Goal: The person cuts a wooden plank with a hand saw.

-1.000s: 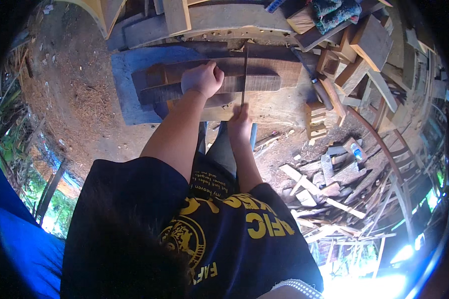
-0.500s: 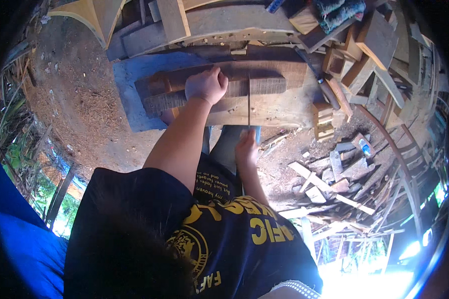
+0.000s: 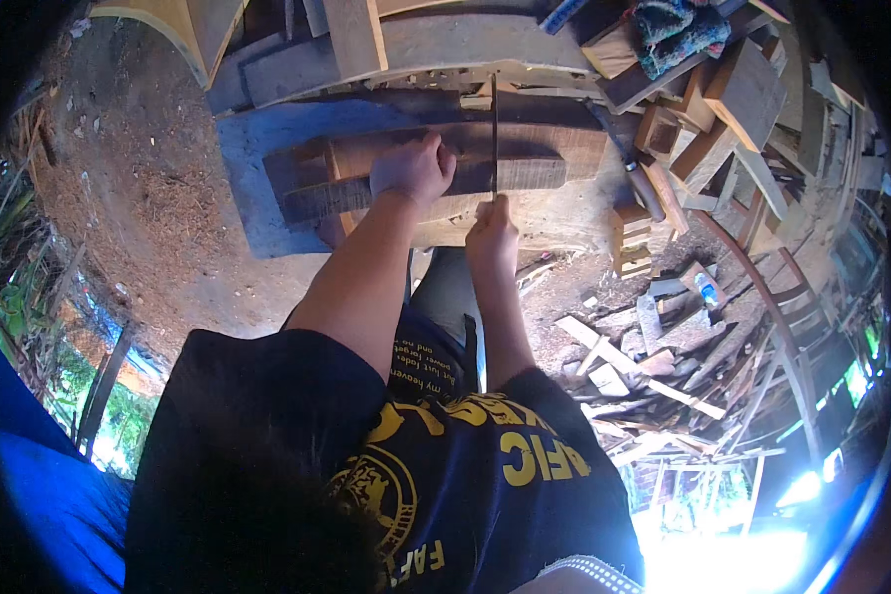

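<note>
My left hand (image 3: 413,170) presses down on a long dark brown wooden block (image 3: 535,163) that lies across a rough workbench (image 3: 257,139). My right hand (image 3: 490,236) is closed around the handle of a thin hand saw (image 3: 494,129). The saw's blade runs straight away from me and crosses the block just right of my left hand. A second brown piece of wood (image 3: 302,188) lies under and left of the block. My dark shirt with yellow print fills the lower part of the view.
Wooden planks and blocks (image 3: 733,94) are stacked at the back right. Offcuts and scrap slats (image 3: 653,346) litter the ground on the right. Bare earth with sawdust (image 3: 139,198) lies to the left, and a blue sheet (image 3: 40,495) at the lower left.
My right hand drew the saw back toward me, then pushed it forward again across the block. My left hand stayed pressed on the wood.
</note>
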Tool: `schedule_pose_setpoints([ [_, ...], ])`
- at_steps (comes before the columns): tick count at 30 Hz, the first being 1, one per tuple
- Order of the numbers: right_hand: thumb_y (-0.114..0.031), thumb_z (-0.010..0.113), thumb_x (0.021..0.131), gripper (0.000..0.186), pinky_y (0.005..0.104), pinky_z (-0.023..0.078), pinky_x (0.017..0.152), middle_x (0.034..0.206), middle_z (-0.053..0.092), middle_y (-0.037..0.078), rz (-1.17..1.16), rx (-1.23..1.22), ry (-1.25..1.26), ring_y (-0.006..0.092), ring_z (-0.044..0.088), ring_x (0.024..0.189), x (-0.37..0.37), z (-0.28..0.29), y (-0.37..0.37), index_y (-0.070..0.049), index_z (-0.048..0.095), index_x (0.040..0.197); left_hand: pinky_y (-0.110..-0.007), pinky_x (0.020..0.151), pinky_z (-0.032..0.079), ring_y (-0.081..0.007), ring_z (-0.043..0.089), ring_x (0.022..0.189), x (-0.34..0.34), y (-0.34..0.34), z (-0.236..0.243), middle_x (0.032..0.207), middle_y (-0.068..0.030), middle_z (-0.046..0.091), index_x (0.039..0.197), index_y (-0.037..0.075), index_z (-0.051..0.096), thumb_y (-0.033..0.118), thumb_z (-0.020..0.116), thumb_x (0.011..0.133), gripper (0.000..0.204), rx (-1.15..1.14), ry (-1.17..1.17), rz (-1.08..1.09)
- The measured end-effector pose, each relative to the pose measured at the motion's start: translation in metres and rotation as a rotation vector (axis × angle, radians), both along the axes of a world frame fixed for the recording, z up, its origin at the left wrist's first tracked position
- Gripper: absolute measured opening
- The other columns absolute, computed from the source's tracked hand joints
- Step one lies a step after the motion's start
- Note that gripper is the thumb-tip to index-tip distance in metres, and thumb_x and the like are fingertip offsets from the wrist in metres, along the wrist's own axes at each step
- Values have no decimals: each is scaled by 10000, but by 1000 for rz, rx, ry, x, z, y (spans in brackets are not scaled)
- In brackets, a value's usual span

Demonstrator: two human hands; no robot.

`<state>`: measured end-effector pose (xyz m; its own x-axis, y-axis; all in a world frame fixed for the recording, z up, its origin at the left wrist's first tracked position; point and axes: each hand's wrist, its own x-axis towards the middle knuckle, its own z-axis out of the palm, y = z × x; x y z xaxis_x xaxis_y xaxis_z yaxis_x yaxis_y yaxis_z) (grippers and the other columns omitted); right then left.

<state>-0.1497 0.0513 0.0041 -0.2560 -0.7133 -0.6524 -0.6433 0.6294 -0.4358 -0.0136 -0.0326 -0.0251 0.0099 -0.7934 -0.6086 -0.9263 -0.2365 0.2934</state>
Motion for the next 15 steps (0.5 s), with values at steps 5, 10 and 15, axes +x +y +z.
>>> schedule_pose_setpoints([
  [5,-180,458,935,206,538,478,611,817,622,284,-26,88,69,490,607,775,-9,15,61,-59,469,1100,-469,646,532,-330,663,690,1,0,-3,749,-125,675,885,127,624,327,484,847,247,-16,-8,-48],
  [10,-166,452,947,130,502,494,594,780,637,243,16,-13,47,445,635,752,0,-14,30,-48,467,999,-471,649,530,-326,659,670,2,-3,2,747,-124,674,849,131,625,325,487,843,238,-6,4,-16],
  [15,-214,476,954,162,508,495,622,810,645,242,-62,-83,79,453,631,787,-3,13,81,-62,491,1007,-474,653,529,-326,658,665,4,-6,2,728,-126,669,839,133,626,323,494,842,232,-9,20,-16],
])
